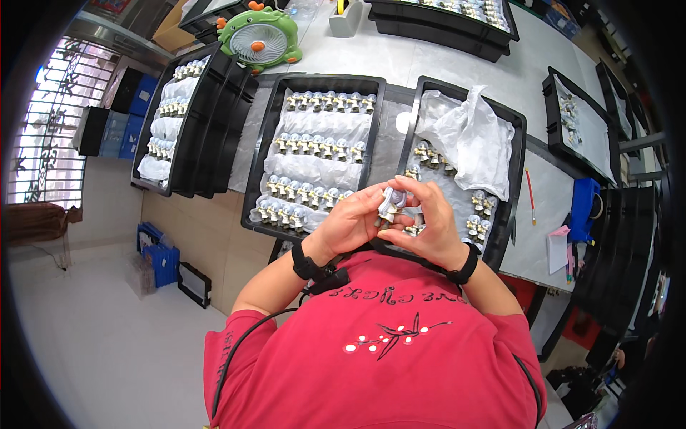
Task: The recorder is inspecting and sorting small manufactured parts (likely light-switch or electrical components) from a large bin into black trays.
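From the head camera, the left hand (350, 223) and right hand (429, 225) met above the near edge of the white worktop (400, 57), fingers closed together around one small pale grey figurine (391, 202). The middle black plastic tray (268, 136) held four full rows of like figurines; the right black tray (518, 143), part covered by crumpled white wrap (468, 139), held only scattered ones, so much seemed undone.

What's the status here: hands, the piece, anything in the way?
Left hand and right hand both closed on one small grey figurine, above the black tray. Crumpled plastic sheet lies on the right tray. Nothing blocking.
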Demonstrator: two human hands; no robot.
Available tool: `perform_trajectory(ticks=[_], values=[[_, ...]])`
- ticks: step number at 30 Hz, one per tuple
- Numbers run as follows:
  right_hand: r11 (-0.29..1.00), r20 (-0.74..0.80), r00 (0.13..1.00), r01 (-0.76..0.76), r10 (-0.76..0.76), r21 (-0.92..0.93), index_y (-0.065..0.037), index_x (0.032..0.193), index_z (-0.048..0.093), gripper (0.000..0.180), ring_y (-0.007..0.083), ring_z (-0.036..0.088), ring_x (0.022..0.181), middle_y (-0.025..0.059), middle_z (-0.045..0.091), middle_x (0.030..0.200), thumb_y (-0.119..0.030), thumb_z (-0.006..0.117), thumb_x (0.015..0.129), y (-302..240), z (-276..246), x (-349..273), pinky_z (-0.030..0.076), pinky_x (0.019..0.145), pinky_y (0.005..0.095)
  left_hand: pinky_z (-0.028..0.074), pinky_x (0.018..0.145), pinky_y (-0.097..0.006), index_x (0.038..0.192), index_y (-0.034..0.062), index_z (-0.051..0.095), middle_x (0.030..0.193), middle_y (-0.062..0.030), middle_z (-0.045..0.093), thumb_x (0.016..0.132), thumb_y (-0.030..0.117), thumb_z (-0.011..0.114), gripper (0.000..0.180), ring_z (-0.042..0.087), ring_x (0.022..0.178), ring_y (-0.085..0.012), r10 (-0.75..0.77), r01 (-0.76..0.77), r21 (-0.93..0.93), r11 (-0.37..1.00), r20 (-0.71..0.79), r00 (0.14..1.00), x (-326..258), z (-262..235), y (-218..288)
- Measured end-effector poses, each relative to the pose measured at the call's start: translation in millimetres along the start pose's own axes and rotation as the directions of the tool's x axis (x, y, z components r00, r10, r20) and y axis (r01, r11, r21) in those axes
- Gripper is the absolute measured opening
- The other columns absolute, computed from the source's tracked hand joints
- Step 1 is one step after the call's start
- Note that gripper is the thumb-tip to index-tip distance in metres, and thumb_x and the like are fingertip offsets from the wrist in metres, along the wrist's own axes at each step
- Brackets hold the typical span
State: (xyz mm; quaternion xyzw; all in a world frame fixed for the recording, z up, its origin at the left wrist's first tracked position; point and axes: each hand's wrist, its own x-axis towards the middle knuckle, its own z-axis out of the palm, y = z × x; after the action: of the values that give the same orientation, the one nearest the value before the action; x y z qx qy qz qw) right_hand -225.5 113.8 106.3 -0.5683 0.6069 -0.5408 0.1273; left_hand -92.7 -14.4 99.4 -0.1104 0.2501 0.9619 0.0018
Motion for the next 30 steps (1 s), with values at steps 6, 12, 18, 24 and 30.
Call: perform_trajectory(ticks=[6,12,18,24,30], values=[[0.995,0.033,0.995,-0.087,0.089,-0.048,-0.008,0.125,0.050,0.073,0.0225,0.056,0.089,0.0074,0.061,0.111,-0.017,0.084,0.061,2,-5,-6,0.047,0.070,0.0321,0.050,0.079,-0.028,0.129,0.0074,0.044,0.107,-0.0056,0.057,0.092,0.021,0.059,0.042,0.063,0.097,-0.0188,0.030,0.031,0.368,0.929,-0.159,0.987,-13,-23,4],[0.960,0.042,0.965,-0.251,0.257,-0.123,-0.006,0.119,0.054,0.052,0.0196,0.052,0.073,0.0066,0.064,0.101,-0.010,0.075,0.071,26,-12,-27,0.044,0.066,0.0299,0.045,0.067,-0.023,0.111,0.0069,0.058,0.087,0.0001,0.061,0.083,0.014,0.068,0.031,0.056,0.076,-0.0077,0.468,0.336,0.906,0.258,-0.422,0.777,-71,-110,30],[0.939,0.042,0.947,-0.307,0.317,-0.157,-0.006,0.113,0.057,0.038,0.0218,0.059,0.081,0.0085,0.064,0.096,-0.008,0.070,0.076,45,-12,-35,0.045,0.068,0.0300,0.049,0.071,-0.039,0.108,0.0036,0.057,0.089,-0.0173,0.065,0.075,0.014,0.071,0.037,0.061,0.073,-0.0327,0.387,0.481,0.852,-0.207,-0.380,0.840,-83,-137,27],[0.882,0.030,0.895,-0.431,0.444,-0.187,-0.003,0.106,0.060,0.025,0.0221,0.062,0.080,0.0100,0.064,0.092,-0.006,0.065,0.081,76,-22,-49,0.048,0.065,0.0298,0.047,0.077,-0.045,0.100,0.0012,0.055,0.097,-0.0207,0.056,0.073,0.008,0.067,0.031,0.057,0.093,-0.0397,0.255,0.465,0.777,-0.423,-0.391,0.884,-88,-155,17],[0.770,0.175,0.774,-0.523,0.609,-0.364,-0.005,0.100,0.061,0.024,0.0288,0.062,0.081,0.0125,0.065,0.092,-0.013,0.066,0.078,108,-28,-80,0.049,0.069,0.0356,0.049,0.075,-0.049,0.097,0.0002,0.051,0.100,-0.0225,0.054,0.071,0.005,0.067,0.030,0.059,0.088,-0.0422,0.234,0.462,0.718,-0.520,-0.400,0.886,-78,-152,12]])
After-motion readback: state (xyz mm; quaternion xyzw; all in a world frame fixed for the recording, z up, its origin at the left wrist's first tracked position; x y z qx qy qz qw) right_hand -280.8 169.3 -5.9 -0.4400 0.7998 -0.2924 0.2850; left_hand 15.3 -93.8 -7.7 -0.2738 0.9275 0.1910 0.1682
